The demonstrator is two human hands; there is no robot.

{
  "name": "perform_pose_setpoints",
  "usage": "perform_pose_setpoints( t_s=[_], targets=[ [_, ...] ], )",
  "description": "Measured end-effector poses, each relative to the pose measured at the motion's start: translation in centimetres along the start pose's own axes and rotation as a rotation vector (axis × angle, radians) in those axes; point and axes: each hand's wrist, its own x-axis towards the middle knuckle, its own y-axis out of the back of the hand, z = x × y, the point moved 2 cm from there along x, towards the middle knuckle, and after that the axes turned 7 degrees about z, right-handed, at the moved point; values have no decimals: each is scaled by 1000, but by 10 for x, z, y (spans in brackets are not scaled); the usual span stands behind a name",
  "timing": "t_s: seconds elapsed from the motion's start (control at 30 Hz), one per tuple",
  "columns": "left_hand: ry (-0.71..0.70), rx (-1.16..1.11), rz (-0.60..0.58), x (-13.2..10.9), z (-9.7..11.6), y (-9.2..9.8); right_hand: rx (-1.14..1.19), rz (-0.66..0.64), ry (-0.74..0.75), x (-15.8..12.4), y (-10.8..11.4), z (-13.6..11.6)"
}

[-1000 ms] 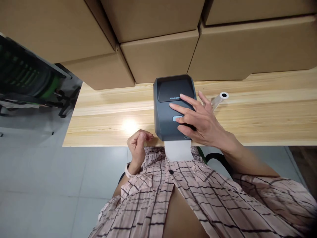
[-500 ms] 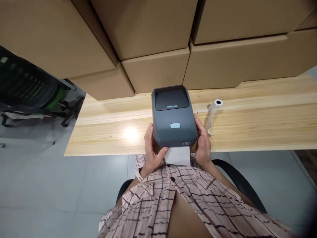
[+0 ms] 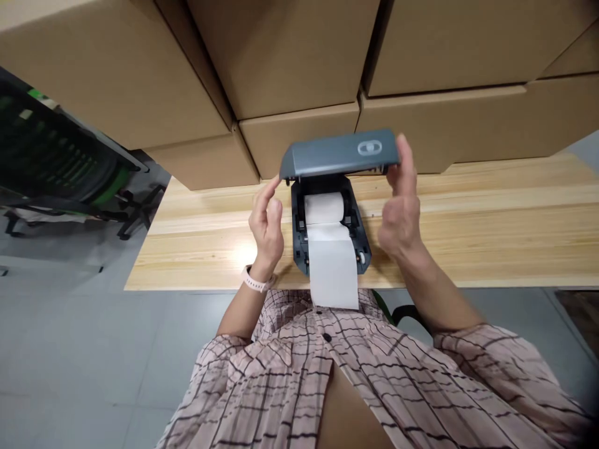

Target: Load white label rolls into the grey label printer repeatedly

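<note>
A dark grey label printer (image 3: pixel 299 249) sits on the wooden table with its lid (image 3: pixel 327 156) raised. My left hand (image 3: pixel 267 223) has its fingertips at the lid's left corner. On the opposite end, the fingers of my right hand (image 3: pixel 401 206) press against the lid's right edge, so the lid is held between both hands. Inside the printer lies a white paper roll (image 3: pixel 324 207). From it a paper strip (image 3: pixel 333 268) runs forward over the printer's front and hangs past the table edge.
Stacked cardboard boxes (image 3: pixel 299 137) stand along the back of the wooden table (image 3: pixel 196 249). At the left, beyond the table, is a dark chair (image 3: pixel 70 149) with green parts. The table's front edge is close to my body.
The printer's lid has swung up, showing the roll inside. Both hands have moved up from the printer's sides with the lid. The small loose roll at right is now hidden behind my right hand.
</note>
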Motion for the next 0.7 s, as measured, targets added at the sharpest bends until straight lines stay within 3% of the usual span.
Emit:
perform_pose_setpoints(
  t_s=[0.1,0.17,0.23,0.5,0.6,0.7],
  targets=[
    [280,-87,13,15,-39,-11,-29,121,67,46,-8,7],
    [442,-116,-32,11,-57,-15,-66,129,91,68,-15,14],
    [512,-134,-108,2,-64,-16,-112,124,103,84,-21,25],
    [453,-153,-307,-10,-64,-9,-194,133,57,138,-47,72],
    [420,-143,-356,-13,-69,-9,-218,168,88,136,-44,63],
    [401,-142,-363,-17,-72,-11,-208,255,223,108,-34,36]
  ],
)
